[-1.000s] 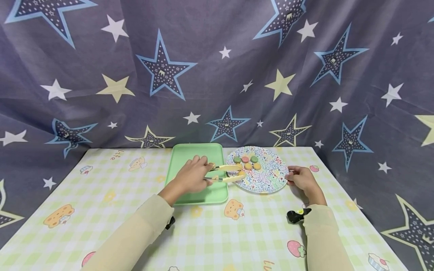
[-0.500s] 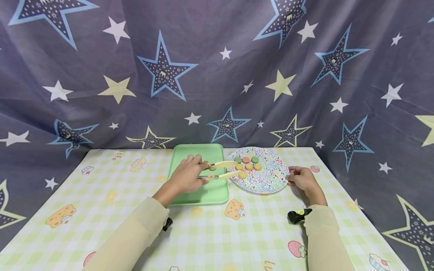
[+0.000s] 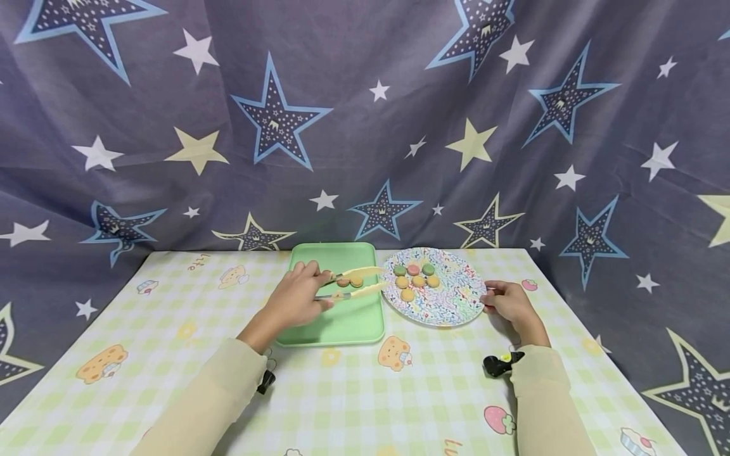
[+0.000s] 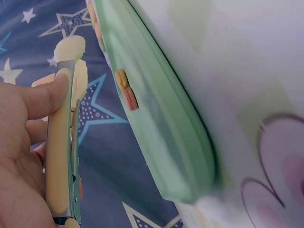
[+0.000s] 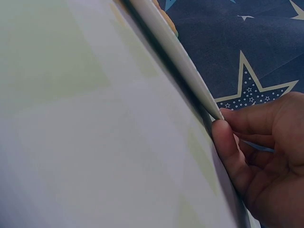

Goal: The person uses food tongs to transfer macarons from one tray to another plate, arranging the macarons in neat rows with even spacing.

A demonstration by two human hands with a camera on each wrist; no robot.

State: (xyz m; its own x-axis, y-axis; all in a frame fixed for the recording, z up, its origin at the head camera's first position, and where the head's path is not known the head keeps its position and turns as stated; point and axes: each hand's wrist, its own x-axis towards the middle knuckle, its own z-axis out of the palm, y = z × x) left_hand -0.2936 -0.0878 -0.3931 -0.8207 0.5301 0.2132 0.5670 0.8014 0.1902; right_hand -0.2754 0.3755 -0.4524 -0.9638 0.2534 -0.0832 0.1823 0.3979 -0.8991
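Note:
My left hand [image 3: 292, 296] holds a pair of tongs [image 3: 367, 272] with metal arms and cream-coloured ends. The tongs are spread, nothing between their tips, over the right side of a green tray [image 3: 342, 328]. Under them in the tray lie a yellow macaron [image 3: 357, 282] and a brownish-pink macaron [image 3: 343, 283], side by side. To the right, a speckled, multicoloured round plate [image 3: 456, 301] carries several macarons: green, pink and yellow, the nearest yellow macaron [image 3: 407, 295] set apart in front. Thumb and fingers of my right hand [image 3: 511, 307] pinch the plate's right rim.
A checked, cartoon-printed cloth [image 3: 410, 399] covers the table. Behind the table hangs a dark star-patterned curtain [image 3: 353, 139]. The tray and plate stand side by side near the table's back edge, close together. A black wrist camera [image 3: 502, 363] sits under the right sleeve.
The tongs have opened off the front yellow macaron, which stays on the plate, and moved left with my left hand over the tray. My right hand has stayed at the rim.

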